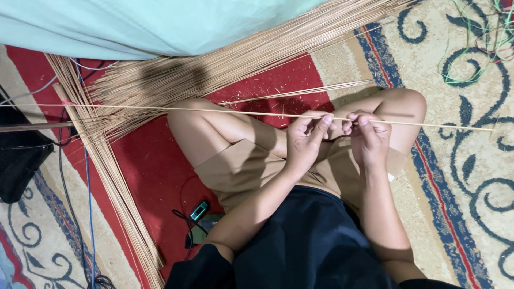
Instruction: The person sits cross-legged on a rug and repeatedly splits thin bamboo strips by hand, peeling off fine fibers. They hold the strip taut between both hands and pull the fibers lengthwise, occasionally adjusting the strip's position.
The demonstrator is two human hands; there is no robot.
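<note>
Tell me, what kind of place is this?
Probably a home floor used for handcraft: a patterned carpet, heaps of thin sticks, and both hands holding one long stick.

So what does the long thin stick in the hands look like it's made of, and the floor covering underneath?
The stick, pinched by the left hand and right hand, looks like a dry plant rib or thin cane: pale tan, matte, very slender, like the bundled sticks behind. The carpet appears woven textile, with a flat red, blue and cream scroll pattern.

thin pale stick | long, straight | held level across knees | pinched near right end
</note>
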